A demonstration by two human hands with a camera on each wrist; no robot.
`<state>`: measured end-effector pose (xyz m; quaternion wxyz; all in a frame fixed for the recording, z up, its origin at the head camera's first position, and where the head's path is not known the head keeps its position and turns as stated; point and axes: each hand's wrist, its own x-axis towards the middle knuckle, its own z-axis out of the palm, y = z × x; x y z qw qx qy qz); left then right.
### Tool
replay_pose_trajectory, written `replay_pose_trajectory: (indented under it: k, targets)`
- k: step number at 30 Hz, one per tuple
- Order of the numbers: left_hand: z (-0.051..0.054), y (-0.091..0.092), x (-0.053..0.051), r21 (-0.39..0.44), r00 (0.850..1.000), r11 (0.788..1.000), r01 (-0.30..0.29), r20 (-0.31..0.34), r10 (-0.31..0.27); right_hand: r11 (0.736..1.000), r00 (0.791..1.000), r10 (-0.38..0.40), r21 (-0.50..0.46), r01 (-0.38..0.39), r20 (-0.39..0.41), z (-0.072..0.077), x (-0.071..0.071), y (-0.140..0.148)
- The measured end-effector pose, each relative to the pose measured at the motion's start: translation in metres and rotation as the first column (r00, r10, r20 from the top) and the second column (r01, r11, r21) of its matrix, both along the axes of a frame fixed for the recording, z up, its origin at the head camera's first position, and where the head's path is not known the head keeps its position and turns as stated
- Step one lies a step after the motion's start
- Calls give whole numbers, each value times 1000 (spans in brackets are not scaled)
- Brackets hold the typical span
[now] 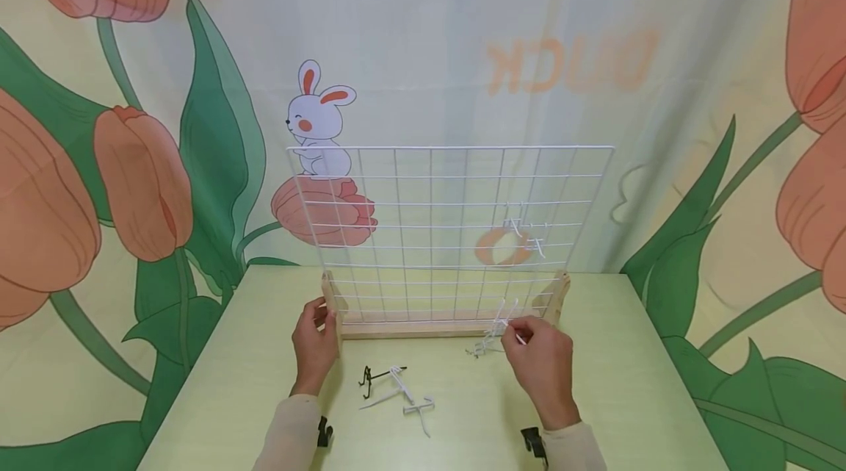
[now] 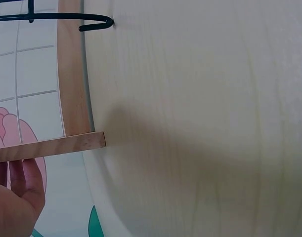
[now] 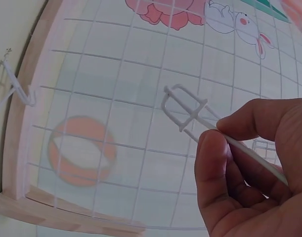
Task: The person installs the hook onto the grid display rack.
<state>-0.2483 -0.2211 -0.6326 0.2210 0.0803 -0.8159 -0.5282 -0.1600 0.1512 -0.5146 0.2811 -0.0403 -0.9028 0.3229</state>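
Note:
A white wire grid [image 1: 413, 236] stands upright in a wooden base [image 1: 403, 330]. My left hand [image 1: 314, 342] is at the base's left wooden end piece [image 2: 52, 146]; its fingertips [image 2: 29, 170] touch the outer face, and the thumb is hidden in the left wrist view. With thumb and fingers, my right hand [image 1: 540, 361] pinches a white wire display hook [image 3: 190, 111] by its stem. That hook's bracket end points toward the grid, low on the right side. Two white hooks [image 1: 514, 225] hang on the grid's right half.
A black hook [image 1: 368, 380] and several white hooks [image 1: 418, 408] lie on the pale yellow table [image 1: 218, 390] before the grid. Another small white hook [image 1: 477, 350] lies near the base, left of my right hand. A printed curtain [image 1: 423, 45] hangs behind.

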Motion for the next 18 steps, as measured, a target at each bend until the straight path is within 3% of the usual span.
replay_pose_trajectory:
  k: [18]
  targets:
    - [-2, -1, -2, -11, 1000, 1000, 4, -12, -4, 998, 979, 55, -30, -62, -197, 53, 1, -12]
